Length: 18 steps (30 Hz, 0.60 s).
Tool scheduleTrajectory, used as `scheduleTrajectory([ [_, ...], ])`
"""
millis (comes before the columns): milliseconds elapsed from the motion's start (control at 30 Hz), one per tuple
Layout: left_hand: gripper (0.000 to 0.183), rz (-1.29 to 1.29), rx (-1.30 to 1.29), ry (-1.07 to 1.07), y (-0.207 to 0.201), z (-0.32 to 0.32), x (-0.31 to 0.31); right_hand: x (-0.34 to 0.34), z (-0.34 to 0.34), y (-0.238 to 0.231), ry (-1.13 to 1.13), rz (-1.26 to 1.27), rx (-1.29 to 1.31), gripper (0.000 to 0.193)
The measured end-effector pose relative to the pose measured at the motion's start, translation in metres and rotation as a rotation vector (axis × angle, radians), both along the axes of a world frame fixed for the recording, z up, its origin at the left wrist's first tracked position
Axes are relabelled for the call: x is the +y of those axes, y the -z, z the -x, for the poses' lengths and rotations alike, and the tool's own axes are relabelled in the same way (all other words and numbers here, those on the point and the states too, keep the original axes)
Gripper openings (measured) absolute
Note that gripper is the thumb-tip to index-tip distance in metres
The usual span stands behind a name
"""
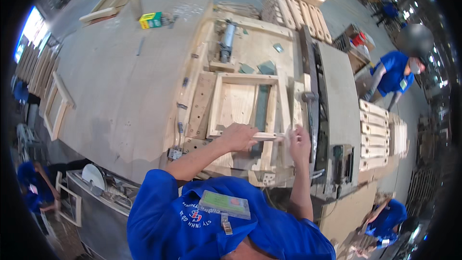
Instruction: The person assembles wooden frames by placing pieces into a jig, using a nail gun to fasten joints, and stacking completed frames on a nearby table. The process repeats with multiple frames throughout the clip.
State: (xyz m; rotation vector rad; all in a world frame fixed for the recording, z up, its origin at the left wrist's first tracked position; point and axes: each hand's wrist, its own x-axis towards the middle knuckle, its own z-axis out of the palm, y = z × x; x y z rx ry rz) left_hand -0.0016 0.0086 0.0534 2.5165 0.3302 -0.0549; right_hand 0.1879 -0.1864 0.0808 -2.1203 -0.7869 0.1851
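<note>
A rectangular frame of pale wood [217,98] lies in a wooden jig [196,110] on the bench in front of me. My left hand [239,137] reaches across to the frame's near rail, its fingers closed over that rail close to the right corner. Just right of the same corner is my right hand [300,143], fingers bent together beside a pale, motion-smeared piece that I cannot make out. A dark green strip [262,103] runs under the frame. Beyond the frame, a pneumatic cylinder [228,38] is mounted on the jig, with scraps of green sheet [266,68] nearby.
A wide tabletop [120,77] spreads to the left, carrying a yellow-green box [150,20] and another wooden frame [108,5]. Stacked wooden slats [301,14] stand at the far side. To the right are more slats [374,135] and a co-worker in blue [392,74].
</note>
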Motion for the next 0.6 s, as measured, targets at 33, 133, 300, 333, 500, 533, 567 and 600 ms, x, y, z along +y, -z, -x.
scheduleTrajectory([
  [33, 0.041, 0.003, -0.139, -0.046, -0.012, 0.009, 0.001, 0.016, -0.008, -0.012, -0.015, -0.012, 0.164, 0.046],
  [133, 0.044, 0.038, -0.174, -0.095, -0.064, 0.019, 0.012, 0.031, -0.044, -0.057, -0.056, -0.303, 0.575, 0.057],
  [300, 0.048, 0.201, -0.436, -0.317, -0.181, 0.083, 0.050, 0.044, -0.076, -0.067, -0.169, -0.117, 0.111, 0.066],
  [333, 0.049, 0.260, -0.496, -0.378, -0.193, 0.104, 0.055, 0.057, -0.067, -0.079, -0.225, -0.045, -0.123, 0.070],
  [500, 0.060, 0.670, -0.617, -0.481, -0.226, 0.209, 0.062, 0.106, -0.045, -0.144, -0.642, -0.099, -0.647, 0.071],
  [533, 0.060, 0.717, -0.636, -0.500, -0.227, 0.227, 0.061, 0.117, -0.038, -0.157, -0.757, -0.097, -0.661, 0.069],
  [567, 0.060, 0.765, -0.654, -0.517, -0.227, 0.243, 0.060, 0.127, -0.029, -0.168, -0.894, -0.091, -0.529, 0.058],
  [600, 0.059, 0.710, -0.657, -0.584, -0.228, 0.259, 0.062, 0.139, -0.013, -0.173, -0.904, -0.090, -0.449, 0.053],
])
